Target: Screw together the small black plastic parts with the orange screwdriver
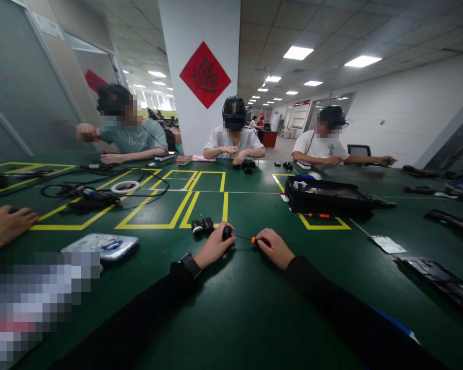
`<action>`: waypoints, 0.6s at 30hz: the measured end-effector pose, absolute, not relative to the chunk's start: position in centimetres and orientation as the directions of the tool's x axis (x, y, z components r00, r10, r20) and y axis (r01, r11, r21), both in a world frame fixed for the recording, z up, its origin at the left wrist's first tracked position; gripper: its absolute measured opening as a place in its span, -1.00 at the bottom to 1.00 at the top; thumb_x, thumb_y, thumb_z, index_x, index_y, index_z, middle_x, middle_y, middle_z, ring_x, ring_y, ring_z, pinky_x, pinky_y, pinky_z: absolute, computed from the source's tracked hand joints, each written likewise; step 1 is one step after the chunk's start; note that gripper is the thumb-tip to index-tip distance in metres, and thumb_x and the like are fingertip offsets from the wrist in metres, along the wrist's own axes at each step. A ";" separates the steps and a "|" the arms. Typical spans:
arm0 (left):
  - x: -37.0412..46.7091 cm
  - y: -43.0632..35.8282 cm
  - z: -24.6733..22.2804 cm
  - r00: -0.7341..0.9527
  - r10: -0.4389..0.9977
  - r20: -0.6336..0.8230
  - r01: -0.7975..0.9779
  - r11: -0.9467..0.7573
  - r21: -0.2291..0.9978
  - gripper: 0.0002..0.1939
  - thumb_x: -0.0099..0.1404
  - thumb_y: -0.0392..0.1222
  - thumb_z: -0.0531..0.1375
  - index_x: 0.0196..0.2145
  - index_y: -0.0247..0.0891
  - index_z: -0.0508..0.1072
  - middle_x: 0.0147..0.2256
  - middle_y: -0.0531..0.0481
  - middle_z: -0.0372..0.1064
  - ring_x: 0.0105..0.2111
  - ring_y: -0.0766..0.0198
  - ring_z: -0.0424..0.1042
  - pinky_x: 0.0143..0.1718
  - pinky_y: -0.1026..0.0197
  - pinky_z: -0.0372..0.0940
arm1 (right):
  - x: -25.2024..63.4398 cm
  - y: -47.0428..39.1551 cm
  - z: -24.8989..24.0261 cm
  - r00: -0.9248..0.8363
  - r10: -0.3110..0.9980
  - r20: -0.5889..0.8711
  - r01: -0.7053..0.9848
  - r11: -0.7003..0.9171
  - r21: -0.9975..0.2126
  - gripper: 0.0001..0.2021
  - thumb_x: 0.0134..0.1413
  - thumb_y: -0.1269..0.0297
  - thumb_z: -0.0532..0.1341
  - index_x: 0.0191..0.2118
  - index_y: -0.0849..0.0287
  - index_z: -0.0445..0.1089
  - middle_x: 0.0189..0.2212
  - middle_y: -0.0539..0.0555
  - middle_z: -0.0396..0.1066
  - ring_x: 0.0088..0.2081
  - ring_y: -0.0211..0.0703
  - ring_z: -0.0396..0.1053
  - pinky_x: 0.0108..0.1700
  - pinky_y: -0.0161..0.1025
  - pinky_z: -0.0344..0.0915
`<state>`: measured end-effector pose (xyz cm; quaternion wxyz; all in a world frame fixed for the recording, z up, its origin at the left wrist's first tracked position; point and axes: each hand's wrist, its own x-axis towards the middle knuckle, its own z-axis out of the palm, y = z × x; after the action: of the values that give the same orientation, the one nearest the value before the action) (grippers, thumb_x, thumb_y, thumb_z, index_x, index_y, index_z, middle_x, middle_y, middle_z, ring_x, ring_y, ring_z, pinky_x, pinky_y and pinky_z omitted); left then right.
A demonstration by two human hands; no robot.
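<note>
In the middle of the head view, my left hand (216,243) grips a small black part (227,233) between thumb and fingers. I cannot make out what kind of part it is. My right hand (273,246) is closed around the orange and black handle of a screwdriver (253,240). Its thin shaft points left, and the tip reaches the black part. Just left of my left hand, two small black cylindrical parts (202,227) stand on the green table (231,318); one has a white band.
Stacked black trays (327,195) lie at the right, an orange screwdriver (318,215) before them. Cables (100,192) and a white ring (125,187) spread at the left. A case (108,246) lies near my left arm. Co-workers sit across; another person's hand (8,226) is at far left.
</note>
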<state>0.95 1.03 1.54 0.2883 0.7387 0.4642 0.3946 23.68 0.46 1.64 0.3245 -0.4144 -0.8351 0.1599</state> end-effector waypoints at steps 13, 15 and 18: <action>0.9 1.2 1.3 0.272 0.908 0.317 0.445 -0.412 0.795 -0.78 0.16 -0.16 0.09 -0.21 -0.22 0.23 -0.34 0.06 0.26 -0.33 0.28 0.28 -0.23 0.23 0.16 | 23.6 0.0 1.7 -0.423 0.825 0.375 0.568 0.564 -0.599 -0.81 0.05 0.34 0.14 -0.17 0.18 0.27 -0.26 0.08 0.29 -0.21 -0.18 0.25 -0.14 -0.21 0.21; 0.9 1.2 1.2 0.275 0.908 0.316 0.445 -0.411 0.795 -0.77 0.16 -0.15 0.09 -0.21 -0.22 0.23 -0.36 0.07 0.24 -0.35 0.29 0.27 -0.25 0.23 0.16 | 23.6 0.1 1.6 -0.418 0.823 0.383 0.581 0.567 -0.584 -0.84 0.13 0.33 0.05 -0.18 0.18 0.29 -0.27 0.09 0.30 -0.20 -0.18 0.24 -0.12 -0.20 0.19; 0.9 1.1 1.3 0.265 0.909 0.320 0.448 -0.410 0.794 -0.77 0.16 -0.15 0.09 -0.21 -0.23 0.24 -0.36 0.06 0.25 -0.34 0.28 0.27 -0.25 0.23 0.16 | 23.6 0.4 1.5 -0.426 0.808 0.408 0.604 0.589 -0.537 -0.80 0.18 0.36 -0.03 -0.29 0.19 0.34 -0.33 0.08 0.30 -0.22 -0.17 0.23 -0.12 -0.18 0.17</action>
<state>0.95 1.10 1.32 0.2911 0.7402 0.4584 0.3966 23.62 0.40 1.50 0.3260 -0.4253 -0.8297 0.1565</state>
